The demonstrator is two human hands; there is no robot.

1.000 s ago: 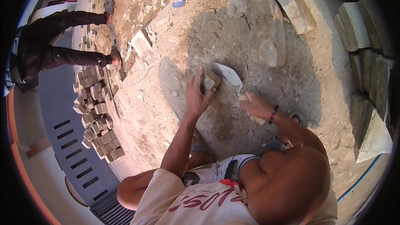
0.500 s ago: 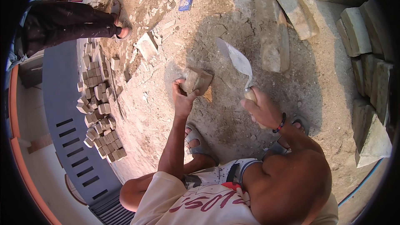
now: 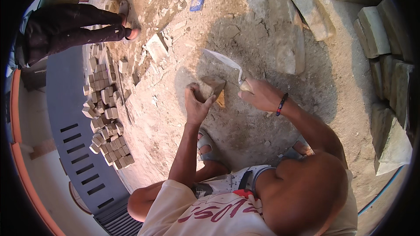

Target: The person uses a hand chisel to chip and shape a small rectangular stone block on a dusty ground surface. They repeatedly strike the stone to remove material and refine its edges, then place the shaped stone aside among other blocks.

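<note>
Block [image 3: 213, 85], partly hidden, is pinched in our left hand [image 3: 198, 106]; our right hand [image 3: 264, 95] grips a trowel [image 3: 225, 60] (our shirt [image 3: 168, 201] has creased lettering [image 3: 216, 212]).

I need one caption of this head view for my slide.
Over rough ground, the left hand grips a block while the right hand holds a trowel.

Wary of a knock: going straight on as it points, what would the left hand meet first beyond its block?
Probably the trowel blade; depth is unclear, so the left hand and block might pass beneath.
</note>
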